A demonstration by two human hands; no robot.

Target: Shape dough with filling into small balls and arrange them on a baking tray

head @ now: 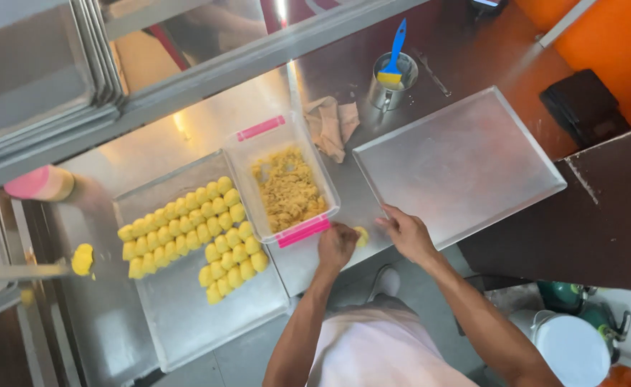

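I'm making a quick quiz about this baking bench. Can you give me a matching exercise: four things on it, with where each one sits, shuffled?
Things:
1. yellow dough balls
2. blue-handled brush
3. crumbly yellow filling
4. crumpled cloth

Places:
A. in the metal cup
B. in rows on the left tray
C. on the bench behind the clear tub
D. inside the clear tub with pink clips

Pairs: 1-B, 2-A, 3-D, 4-C

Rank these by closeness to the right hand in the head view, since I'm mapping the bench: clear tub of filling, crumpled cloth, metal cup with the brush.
From the right hand:
1. Clear tub of filling, to its left.
2. Crumpled cloth, beyond the tub.
3. Metal cup with the brush, at the bench's far edge.
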